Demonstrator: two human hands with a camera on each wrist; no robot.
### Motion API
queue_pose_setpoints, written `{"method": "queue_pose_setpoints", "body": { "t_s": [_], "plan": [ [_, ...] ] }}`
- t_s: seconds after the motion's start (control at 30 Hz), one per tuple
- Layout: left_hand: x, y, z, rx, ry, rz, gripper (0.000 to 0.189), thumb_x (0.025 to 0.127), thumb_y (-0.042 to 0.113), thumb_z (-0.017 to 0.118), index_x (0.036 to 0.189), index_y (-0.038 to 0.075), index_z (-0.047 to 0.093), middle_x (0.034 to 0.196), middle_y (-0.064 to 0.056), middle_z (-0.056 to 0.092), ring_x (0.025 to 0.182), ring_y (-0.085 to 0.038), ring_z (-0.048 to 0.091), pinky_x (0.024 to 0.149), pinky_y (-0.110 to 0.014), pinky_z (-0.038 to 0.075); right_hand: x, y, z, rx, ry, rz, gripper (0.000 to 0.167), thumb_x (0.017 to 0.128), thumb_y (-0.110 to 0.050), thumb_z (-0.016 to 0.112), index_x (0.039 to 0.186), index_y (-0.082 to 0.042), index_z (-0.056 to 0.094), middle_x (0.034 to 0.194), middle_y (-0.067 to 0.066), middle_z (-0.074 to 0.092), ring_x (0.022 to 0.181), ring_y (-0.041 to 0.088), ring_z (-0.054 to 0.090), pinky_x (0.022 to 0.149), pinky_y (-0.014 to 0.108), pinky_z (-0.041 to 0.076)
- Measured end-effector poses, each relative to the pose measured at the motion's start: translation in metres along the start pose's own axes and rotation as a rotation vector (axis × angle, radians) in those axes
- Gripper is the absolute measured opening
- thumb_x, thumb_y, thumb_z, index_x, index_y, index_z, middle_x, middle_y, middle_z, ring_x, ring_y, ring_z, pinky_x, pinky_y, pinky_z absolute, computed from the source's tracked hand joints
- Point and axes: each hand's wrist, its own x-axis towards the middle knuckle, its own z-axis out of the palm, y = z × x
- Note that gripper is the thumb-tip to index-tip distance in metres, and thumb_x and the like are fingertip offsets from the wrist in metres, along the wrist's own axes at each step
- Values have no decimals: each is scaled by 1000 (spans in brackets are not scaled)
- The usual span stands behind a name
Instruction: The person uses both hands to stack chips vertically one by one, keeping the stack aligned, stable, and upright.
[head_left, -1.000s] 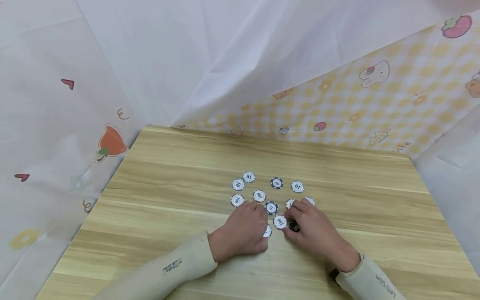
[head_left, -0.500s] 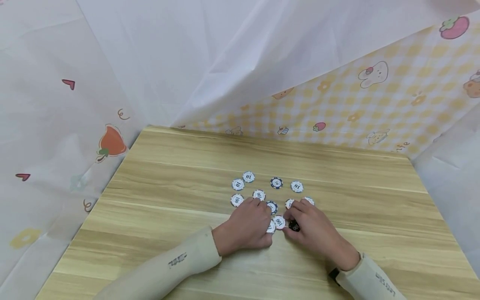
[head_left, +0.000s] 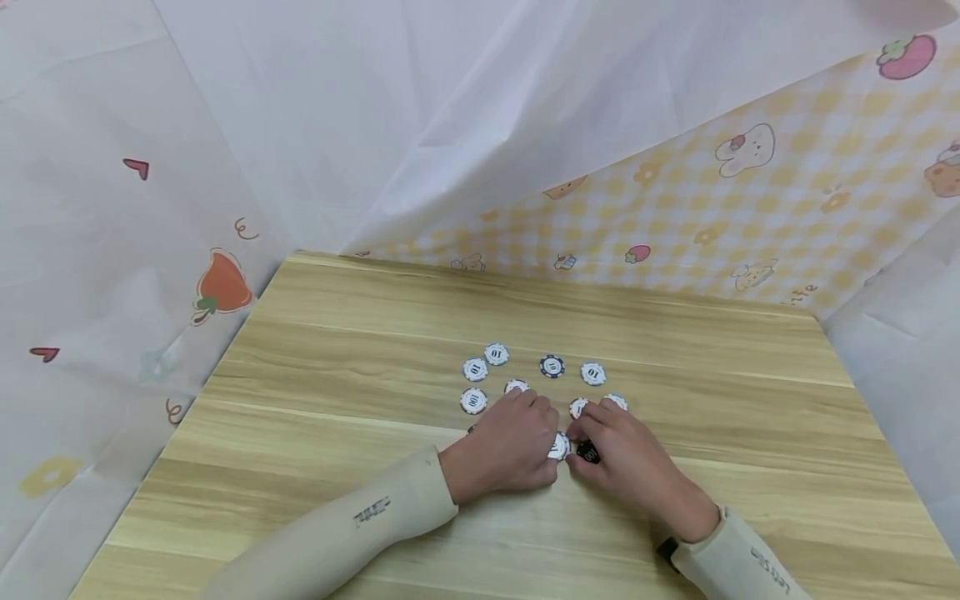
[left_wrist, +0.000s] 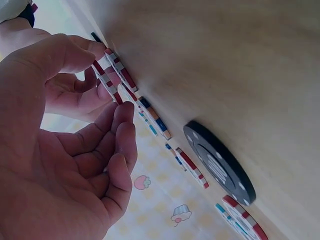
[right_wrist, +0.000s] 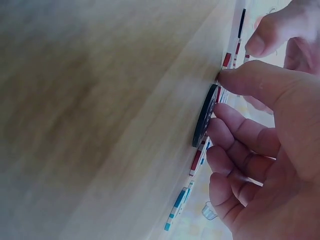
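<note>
Left hand [head_left: 513, 437] has shifted right since the earlier frames, taking its held chip [left_wrist: 106, 81] from left of another red-and-white-edged chip [left_wrist: 121, 70] to just above it; the dark-blue-edged chip that lay right of that hand is now hidden, and a dark chip [head_left: 471, 430] peeks out at its left. Right hand [head_left: 618, 446] roughly unchanged. Left hand pinches the held chip between thumb and fingertips, other fingers curled in; chip tilted, edge striped red and white. Right hand is palm down, thumb and index finger bent toward the right edge of the chip below, remaining fingers loosely curled; can't tell if it grips that chip or only touches it. Black 100 chip [head_left: 588, 452] lies partly under the right hand. Far side of the wood-look surface [head_left: 360, 342]: two light-blue-edged 10 chips side by side at left, near one [head_left: 475, 369] and far one [head_left: 497, 354]; dark-blue-edged 10 chip [head_left: 552, 366] in the middle; another white-faced 10 chip [head_left: 592, 373] to its right. Nearer, white-faced 100 chip [head_left: 473, 401] just left of the left hand, a half-covered chip [head_left: 517, 387] at its far edge, and two more partly covered chips beyond the right hand, left one [head_left: 577, 407] and right one [head_left: 617, 401]. Beige sleeves [head_left: 337, 525] on both arms; yellow checked sheet [head_left: 697, 200] behind the surface.
</note>
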Motion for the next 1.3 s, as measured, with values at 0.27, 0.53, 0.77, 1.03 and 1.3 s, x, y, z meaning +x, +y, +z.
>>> {"method": "queue_pose_setpoints", "body": {
  "t_s": [0.27,0.53,0.77,1.03,1.3],
  "plan": [
    [5,1,3,38,11,18,40,96,53,69,99,13,73,92,2,66,83,-16,57,74,-30,47,0,1,1,0,1,-2,20,84,-18,91,97,-14,76,98,-9,67,89,12,53,77,34,52],
    [9,2,3,27,-8,20,42,97,52,69,105,11,74,95,1,67,85,-15,56,77,-29,48,0,0,-1,6,-16,19,19,85,-18,90,97,-15,76,99,-8,67,91,13,54,79,36,53],
    [10,2,2,22,-18,32,44,98,53,69,107,11,75,97,1,68,85,-15,55,78,-29,48,0,-2,-3,6,-18,32,19,83,-17,90,96,-15,76,99,-7,67,92,14,55,80,36,54],
    [11,5,2,48,-35,40,45,99,54,69,111,12,76,100,1,69,88,-15,57,82,-29,48,-1,-4,-5,13,-38,61,19,83,-18,90,97,-14,78,102,-7,68,92,13,56,79,36,54],
    [11,5,3,40,-41,34,42,98,51,71,111,12,76,98,1,68,87,-15,57,82,-29,49,-1,-4,-5,8,-42,66,19,83,-18,91,97,-14,78,101,-6,68,91,13,54,78,35,53]
  ]
}}
